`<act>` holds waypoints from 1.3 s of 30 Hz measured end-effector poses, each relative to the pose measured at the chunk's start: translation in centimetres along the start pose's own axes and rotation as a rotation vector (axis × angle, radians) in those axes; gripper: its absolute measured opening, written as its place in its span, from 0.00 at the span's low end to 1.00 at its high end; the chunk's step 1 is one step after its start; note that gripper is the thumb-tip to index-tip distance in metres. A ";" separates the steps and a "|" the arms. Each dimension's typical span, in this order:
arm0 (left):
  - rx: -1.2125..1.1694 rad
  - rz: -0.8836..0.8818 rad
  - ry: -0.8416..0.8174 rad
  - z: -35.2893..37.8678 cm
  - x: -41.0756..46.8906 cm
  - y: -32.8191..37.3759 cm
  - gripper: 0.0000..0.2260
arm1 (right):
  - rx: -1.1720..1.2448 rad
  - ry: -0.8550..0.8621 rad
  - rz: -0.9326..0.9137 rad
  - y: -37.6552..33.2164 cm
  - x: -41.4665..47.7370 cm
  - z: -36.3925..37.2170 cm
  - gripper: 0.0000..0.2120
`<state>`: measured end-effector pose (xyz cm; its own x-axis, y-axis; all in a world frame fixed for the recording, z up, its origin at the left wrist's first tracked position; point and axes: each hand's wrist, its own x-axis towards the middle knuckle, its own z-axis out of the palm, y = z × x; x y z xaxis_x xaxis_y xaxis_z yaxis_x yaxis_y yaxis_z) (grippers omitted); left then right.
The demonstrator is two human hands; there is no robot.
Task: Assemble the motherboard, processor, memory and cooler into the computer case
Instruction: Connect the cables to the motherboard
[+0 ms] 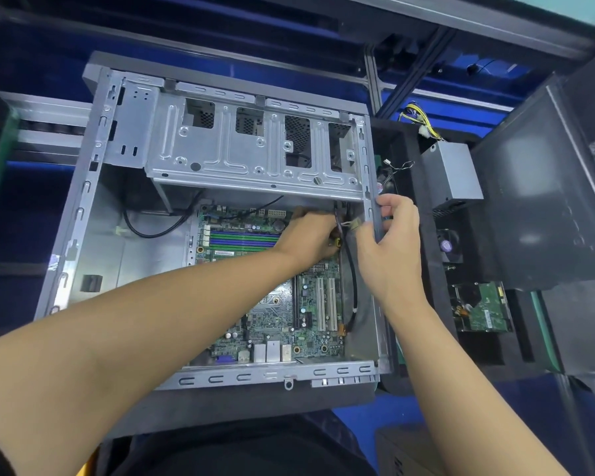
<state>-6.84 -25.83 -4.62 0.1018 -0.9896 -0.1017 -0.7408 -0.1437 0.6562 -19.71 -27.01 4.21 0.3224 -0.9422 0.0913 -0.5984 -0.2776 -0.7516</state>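
The computer case [79, 214] lies open on its side on the desk, and the motherboard [275, 324] is already on its floor, under the drive cage [248, 149]. Both hands meet at the far right corner of the board. The right hand [389, 242] has thumb and forefinger closed together on a small pale connector [354, 224], while its other fingers hook over the case rim. The left hand [306, 238] is curled down beside it; its fingertips are hidden, so I cannot tell what its grip holds. A black cable [352, 283] runs with its long axis along the right edge of the board, from the near side up to the connector. The connector sits between the two hands, just above the board, so I think its socket is directly below, nearer the left hand. A fan [447, 245], maybe the cooler, waits outside the case on the right.
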 end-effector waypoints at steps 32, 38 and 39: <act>0.139 0.021 0.094 0.8 -0.5 0.5 0.11 | -0.050 -0.044 0.011 -1.3 -0.1 -0.5 0.16; 0.116 0.067 0.145 0.9 -0.7 0.8 0.12 | -0.063 -0.050 -0.001 -1.2 -0.2 -0.4 0.17; 0.089 0.077 0.146 0.8 -0.9 0.9 0.12 | -0.071 -0.050 -0.004 -1.2 -0.2 -0.4 0.17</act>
<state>-8.12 -25.09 -4.59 0.1328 -0.9893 0.0599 -0.8051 -0.0724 0.5888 -19.34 -26.60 5.31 0.3598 -0.9311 0.0600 -0.6473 -0.2953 -0.7027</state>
